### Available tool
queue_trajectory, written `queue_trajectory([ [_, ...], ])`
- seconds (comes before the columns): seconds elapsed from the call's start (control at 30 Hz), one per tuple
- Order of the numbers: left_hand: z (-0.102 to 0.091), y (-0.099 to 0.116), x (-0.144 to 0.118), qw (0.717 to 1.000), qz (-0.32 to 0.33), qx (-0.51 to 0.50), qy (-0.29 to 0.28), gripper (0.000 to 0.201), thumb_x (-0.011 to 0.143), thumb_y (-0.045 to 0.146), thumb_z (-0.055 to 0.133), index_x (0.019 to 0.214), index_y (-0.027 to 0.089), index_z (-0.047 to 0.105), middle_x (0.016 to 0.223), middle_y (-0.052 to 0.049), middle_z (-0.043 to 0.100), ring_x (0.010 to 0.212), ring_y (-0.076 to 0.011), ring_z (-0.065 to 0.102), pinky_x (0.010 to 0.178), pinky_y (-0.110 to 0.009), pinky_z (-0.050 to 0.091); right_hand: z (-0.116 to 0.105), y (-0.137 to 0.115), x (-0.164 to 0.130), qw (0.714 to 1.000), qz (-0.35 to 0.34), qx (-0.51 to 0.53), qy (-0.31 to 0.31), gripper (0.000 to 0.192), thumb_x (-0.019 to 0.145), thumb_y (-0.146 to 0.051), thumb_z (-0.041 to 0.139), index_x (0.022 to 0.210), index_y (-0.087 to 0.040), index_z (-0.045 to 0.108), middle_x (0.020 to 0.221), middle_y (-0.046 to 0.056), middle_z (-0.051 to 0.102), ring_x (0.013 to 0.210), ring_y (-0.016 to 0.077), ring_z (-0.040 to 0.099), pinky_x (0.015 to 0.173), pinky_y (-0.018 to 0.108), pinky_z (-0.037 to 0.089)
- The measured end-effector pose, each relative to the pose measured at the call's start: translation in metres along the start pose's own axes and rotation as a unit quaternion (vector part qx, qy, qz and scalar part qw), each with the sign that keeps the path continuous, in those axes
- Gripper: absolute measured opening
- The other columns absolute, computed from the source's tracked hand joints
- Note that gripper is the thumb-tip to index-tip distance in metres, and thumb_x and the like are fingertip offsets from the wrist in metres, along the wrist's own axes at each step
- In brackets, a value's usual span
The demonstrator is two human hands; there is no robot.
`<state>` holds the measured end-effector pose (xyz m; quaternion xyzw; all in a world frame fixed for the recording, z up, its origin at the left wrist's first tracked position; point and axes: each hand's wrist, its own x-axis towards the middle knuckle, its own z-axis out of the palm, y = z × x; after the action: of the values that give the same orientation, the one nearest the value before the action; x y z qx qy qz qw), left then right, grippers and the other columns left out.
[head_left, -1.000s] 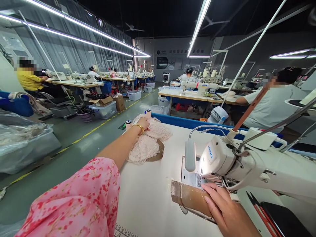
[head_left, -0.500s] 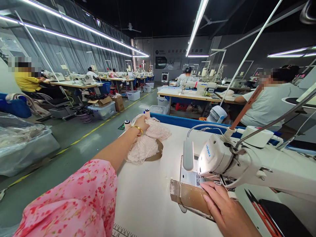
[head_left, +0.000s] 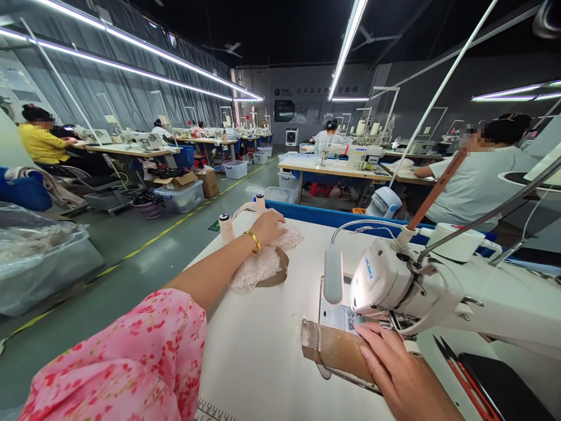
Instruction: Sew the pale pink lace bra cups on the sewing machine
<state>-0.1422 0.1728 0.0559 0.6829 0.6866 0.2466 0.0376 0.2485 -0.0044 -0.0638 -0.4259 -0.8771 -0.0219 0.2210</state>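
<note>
My left hand (head_left: 272, 227) grabs the pink lace pile (head_left: 263, 262). My right hand (head_left: 401, 374) lies flat on brown cardboard (head_left: 335, 349).

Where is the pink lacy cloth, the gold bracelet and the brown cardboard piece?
pink lacy cloth (head_left: 258, 270): head view, on the lower bunched part below the left hand.
gold bracelet (head_left: 253, 240): head view, on the band across the left wrist.
brown cardboard piece (head_left: 333, 349): head view, on its top face left of the right hand.

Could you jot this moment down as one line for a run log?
left hand: resting on pink lace pile | right hand: flat on brown cardboard piece beside sewing machine | thread spool: upright nearby
</note>
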Motion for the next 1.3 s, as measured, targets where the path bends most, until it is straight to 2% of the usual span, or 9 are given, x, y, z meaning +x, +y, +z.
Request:
queue_trajectory([
  [0.2,0.018,0.009,-0.003,0.995,0.052,0.005,-0.081,0.033,0.103,0.038,0.063,0.13,0.018,0.064,0.133,-0.011,0.064,0.113,-0.0239,0.066,0.097,-0.046,0.059,-0.001,-0.001,0.0,1.0,0.002,-0.011,-0.007,0.037,0.108,-0.041,0.044,0.141,-0.034,0.059,0.135,0.006,0.07,0.117,0.0259,0.072,0.074,0.034,0.067],
  [0.5,0.008,0.002,-0.002,0.991,0.076,0.021,-0.11,0.03,0.103,0.039,0.063,0.122,0.017,0.067,0.125,-0.009,0.068,0.108,-0.0229,0.068,0.095,-0.043,0.06,0.002,0.002,-0.002,1.0,-0.002,-0.013,-0.02,0.039,0.109,-0.038,0.042,0.145,-0.033,0.056,0.136,0.006,0.069,0.117,0.0258,0.072,0.077,0.034,0.067],
  [0.6,0.006,0.003,-0.004,0.989,0.093,0.04,-0.105,0.025,0.103,0.037,0.063,0.115,0.016,0.07,0.123,-0.009,0.069,0.113,-0.0233,0.066,0.103,-0.047,0.054,0.0,0.0,-0.001,1.0,-0.003,-0.011,-0.017,0.038,0.109,-0.039,0.043,0.143,-0.033,0.058,0.136,0.007,0.069,0.118,0.0265,0.072,0.079,0.035,0.066],
  [0.73,0.012,0.001,-0.005,0.992,0.079,0.075,-0.066,0.036,0.099,0.035,0.06,0.131,0.022,0.068,0.147,-0.012,0.059,0.142,-0.0326,0.048,0.12,-0.055,0.037,-0.006,-0.004,0.002,1.0,0.0,-0.014,-0.014,0.037,0.109,-0.039,0.043,0.142,-0.032,0.058,0.136,0.009,0.069,0.121,0.0267,0.07,0.081,0.035,0.066],
  [0.9,0.023,0.0,-0.008,0.988,0.051,0.106,-0.101,0.065,0.089,0.059,0.067,0.146,0.03,0.058,0.162,-0.013,0.045,0.149,-0.043,0.038,0.119,-0.065,0.03,-0.009,-0.009,0.008,0.998,-0.034,-0.042,0.032,0.035,0.108,-0.038,0.041,0.137,-0.029,0.06,0.128,0.009,0.073,0.115,0.0282,0.073,0.076,0.037,0.066],
  [1.0,0.008,0.003,-0.007,0.989,0.061,0.1,-0.09,0.062,0.095,0.058,0.06,0.149,0.029,0.054,0.161,-0.012,0.047,0.148,-0.0392,0.041,0.119,-0.06,0.032,-0.008,-0.008,0.008,0.994,-0.062,-0.055,0.077,0.037,0.109,-0.037,0.038,0.133,-0.026,0.063,0.123,0.01,0.076,0.106,0.029,0.076,0.076,0.04,0.065],
  [1.13,-0.038,-0.001,-0.022,0.993,0.078,0.079,-0.046,0.05,0.103,0.049,0.048,0.147,0.025,0.055,0.152,-0.01,0.055,0.14,-0.0308,0.049,0.116,-0.045,0.039,-0.001,0.001,0.005,0.989,-0.105,-0.047,0.094,0.037,0.107,-0.033,0.039,0.13,-0.025,0.067,0.119,0.009,0.077,0.105,0.0292,0.075,0.08,0.041,0.062],
  [1.23,-0.067,-0.009,-0.063,0.992,0.088,0.063,-0.065,0.036,0.1,0.042,0.055,0.126,0.021,0.068,0.128,-0.008,0.07,0.115,-0.0251,0.065,0.101,-0.036,0.049,0.005,0.01,0.003,0.987,-0.125,-0.035,0.094,0.036,0.105,-0.032,0.042,0.125,-0.027,0.072,0.117,0.009,0.078,0.104,0.0296,0.075,0.083,0.041,0.059],
  [1.3,-0.074,-0.014,-0.1,0.989,0.1,0.05,-0.097,0.027,0.095,0.04,0.064,0.111,0.021,0.074,0.112,-0.006,0.074,0.1,-0.0224,0.068,0.091,-0.033,0.052,0.007,0.012,0.004,0.985,-0.139,-0.027,0.1,0.037,0.105,-0.032,0.042,0.123,-0.026,0.073,0.116,0.009,0.078,0.103,0.0291,0.075,0.082,0.04,0.059],
])
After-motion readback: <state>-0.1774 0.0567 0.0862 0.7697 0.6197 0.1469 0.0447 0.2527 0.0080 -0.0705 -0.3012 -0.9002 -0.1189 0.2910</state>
